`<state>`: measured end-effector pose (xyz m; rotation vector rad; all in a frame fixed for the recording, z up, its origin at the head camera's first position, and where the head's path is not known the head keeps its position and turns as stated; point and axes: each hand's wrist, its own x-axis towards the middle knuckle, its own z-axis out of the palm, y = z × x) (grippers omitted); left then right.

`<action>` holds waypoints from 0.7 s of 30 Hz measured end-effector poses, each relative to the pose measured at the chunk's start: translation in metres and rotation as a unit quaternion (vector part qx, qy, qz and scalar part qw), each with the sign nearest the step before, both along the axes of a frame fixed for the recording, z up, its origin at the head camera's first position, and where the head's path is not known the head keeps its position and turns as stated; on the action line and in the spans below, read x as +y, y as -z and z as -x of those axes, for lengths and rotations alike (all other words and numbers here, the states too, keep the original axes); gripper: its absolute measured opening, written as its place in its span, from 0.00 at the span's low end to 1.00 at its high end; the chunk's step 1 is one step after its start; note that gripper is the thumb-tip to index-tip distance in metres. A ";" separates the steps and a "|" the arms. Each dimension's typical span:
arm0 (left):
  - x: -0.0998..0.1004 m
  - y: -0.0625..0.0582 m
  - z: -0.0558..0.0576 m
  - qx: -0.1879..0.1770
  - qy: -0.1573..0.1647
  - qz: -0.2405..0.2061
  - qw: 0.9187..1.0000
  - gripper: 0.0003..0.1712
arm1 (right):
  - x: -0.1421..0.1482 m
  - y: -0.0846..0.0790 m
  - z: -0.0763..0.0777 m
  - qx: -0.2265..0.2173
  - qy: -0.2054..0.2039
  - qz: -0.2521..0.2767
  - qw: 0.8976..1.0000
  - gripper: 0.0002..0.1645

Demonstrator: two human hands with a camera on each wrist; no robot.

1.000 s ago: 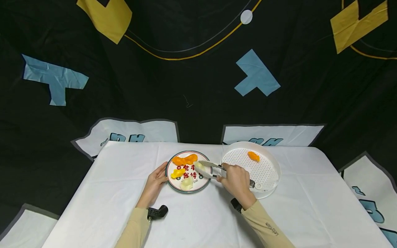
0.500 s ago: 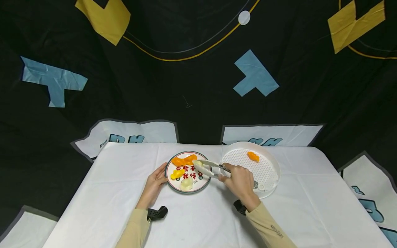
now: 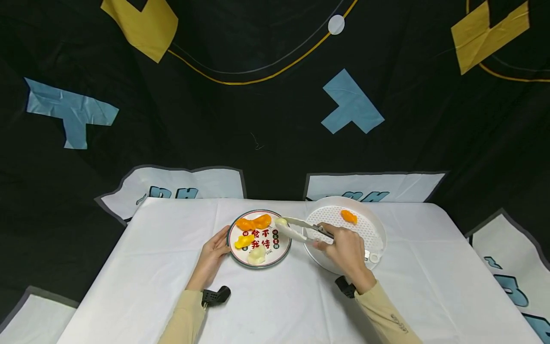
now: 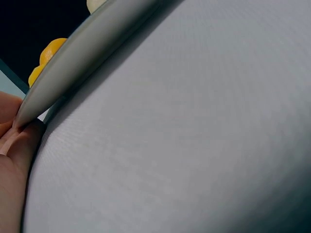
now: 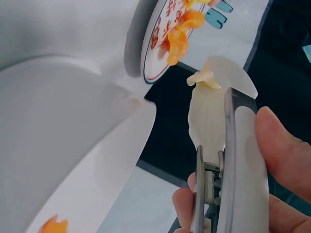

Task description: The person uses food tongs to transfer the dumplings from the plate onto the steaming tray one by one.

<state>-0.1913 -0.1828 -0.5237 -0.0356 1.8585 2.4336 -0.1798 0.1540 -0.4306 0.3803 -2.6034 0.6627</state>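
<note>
My left hand [image 3: 212,253] grips the left rim of a round white plate [image 3: 275,254] with red lettering and a green edge. An orange piece of food [image 3: 254,222], a yellow one [image 3: 244,241] and a pale one [image 3: 257,255] lie on the plate. In my right hand [image 3: 347,248] I hold kitchen tongs [image 5: 250,165] with pale scoop-like tips. Between those tips, over the plate's right edge, sits a small pale yellow piece [image 5: 204,77]. The left wrist view shows thumb and fingers [image 4: 14,145] pinching the plate rim.
Under my right hand stands a round white tray [image 3: 381,229] with a perforated base and raised wall. One orange piece [image 3: 349,217] lies in it. A white cloth [image 3: 142,267] covers the table, and a black curtain [image 3: 266,119] hangs behind.
The right hand and tongs have moved right, drawing the pale yellow piece from over the plate to its right edge. My left hand stays on the rim.
</note>
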 end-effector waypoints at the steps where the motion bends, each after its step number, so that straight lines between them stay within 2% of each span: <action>1: 0.000 0.000 0.000 -0.004 -0.003 -0.002 1.000 0.38 | 0.002 -0.001 0.000 0.000 0.000 0.001 1.000 0.26; 11: 0.001 0.001 0.000 0.003 0.000 -0.005 1.000 0.37 | 0.031 -0.008 -0.005 0.000 0.013 0.002 1.000 0.26; 17: 0.002 -0.001 -0.001 0.001 0.003 -0.010 1.000 0.37 | 0.055 -0.010 -0.009 -0.008 0.036 -0.004 0.999 0.30; 21: 0.000 -0.001 -0.002 0.000 0.004 -0.008 1.000 0.38 | 0.073 -0.007 -0.013 -0.013 0.056 -0.008 0.998 0.29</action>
